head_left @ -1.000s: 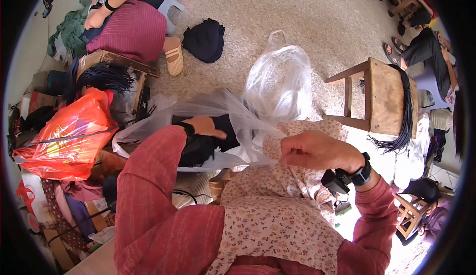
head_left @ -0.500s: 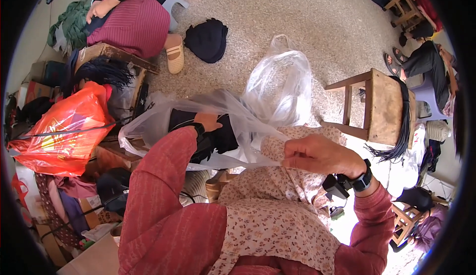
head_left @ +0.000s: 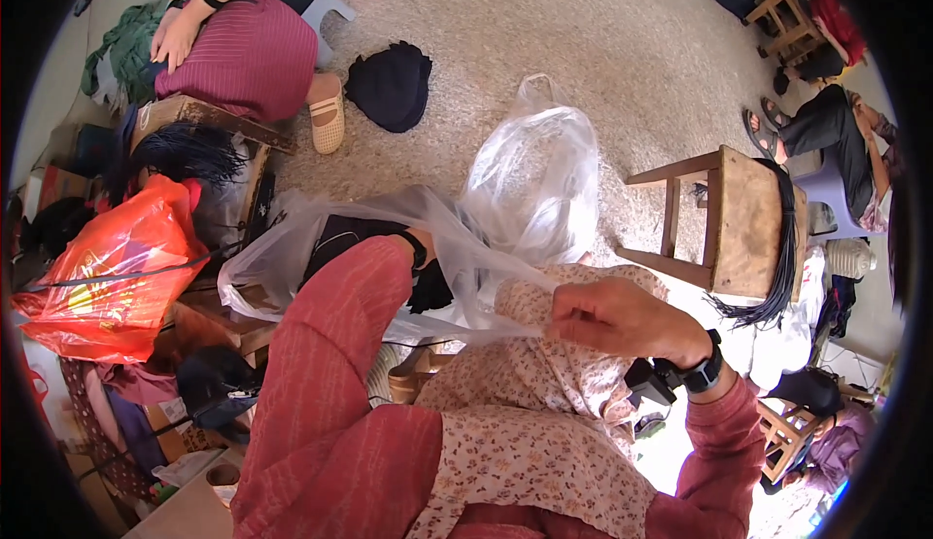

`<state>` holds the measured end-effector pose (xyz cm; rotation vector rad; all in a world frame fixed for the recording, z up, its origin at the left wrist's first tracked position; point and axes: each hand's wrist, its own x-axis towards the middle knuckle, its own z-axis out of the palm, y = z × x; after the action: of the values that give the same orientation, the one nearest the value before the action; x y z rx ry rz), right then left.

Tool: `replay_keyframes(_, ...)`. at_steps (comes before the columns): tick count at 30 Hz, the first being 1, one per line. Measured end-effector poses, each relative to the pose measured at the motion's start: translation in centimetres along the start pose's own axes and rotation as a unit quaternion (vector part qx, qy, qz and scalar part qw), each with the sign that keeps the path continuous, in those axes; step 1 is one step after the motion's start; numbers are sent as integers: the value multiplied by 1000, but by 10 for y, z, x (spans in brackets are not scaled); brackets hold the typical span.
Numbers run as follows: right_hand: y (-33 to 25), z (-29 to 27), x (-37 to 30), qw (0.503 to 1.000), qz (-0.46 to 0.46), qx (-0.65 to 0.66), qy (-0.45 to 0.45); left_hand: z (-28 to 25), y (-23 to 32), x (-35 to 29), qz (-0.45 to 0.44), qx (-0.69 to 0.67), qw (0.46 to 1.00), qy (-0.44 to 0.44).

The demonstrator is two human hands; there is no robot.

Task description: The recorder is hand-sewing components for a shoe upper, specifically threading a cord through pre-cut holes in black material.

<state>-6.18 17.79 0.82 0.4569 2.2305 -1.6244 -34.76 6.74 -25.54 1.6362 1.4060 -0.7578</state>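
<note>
A large clear plastic bag (head_left: 535,165) lies spread across my lap and over the floor ahead. My right hand (head_left: 622,317) is closed, pinching the bag's edge and pulling it taut to the right. My left arm reaches into the bag's mouth. Only a sliver of my left hand (head_left: 424,242) shows past the red sleeve, and its fingers are hidden. Around that hand, inside the bag, lie dark folded pieces of cloth (head_left: 340,236); the hand is at them, but its grip cannot be made out.
A wooden stool (head_left: 753,223) with a bundle of black cords (head_left: 780,238) stands at the right. An orange plastic bag (head_left: 117,272) sits at the left. A dark cloth piece (head_left: 389,87) lies on the floor near a seated person's sandal (head_left: 328,123). Other people sit at the far right.
My left hand has gone deeper among the dark cloth, so the sleeve covers most of it. My right hand keeps the bag's edge pinched. The view has shifted slightly.
</note>
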Motion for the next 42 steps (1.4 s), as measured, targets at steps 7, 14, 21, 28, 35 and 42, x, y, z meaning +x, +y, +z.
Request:
replay_keyframes(7, 5, -4, -2, 1000, 14, 9, 17, 25, -22, 12, 100, -27, 993, 59)
replay_keyframes(14, -6, 0, 3, 1000, -5, -9, 18, 61, -19, 13, 202, -54, 966, 150)
replay_keyframes(21, -4, 11, 0, 998, -42, -39, 24, 63, -14, 24, 290, -70, 922, 245)
replay_keyframes(28, -8, 10, 2, 998, -42, -40, 14, 49, 1, 5, 232, -14, 936, 266)
replay_keyframes(35, -18, 10, 3, 999, -16, -25, 13, 2, -66, -54, -26, -300, 950, 85)
replay_keyframes(42, -8, 18, -1, 996, -35, -15, 75, 70, -44, -74, -256, -207, 942, 69)
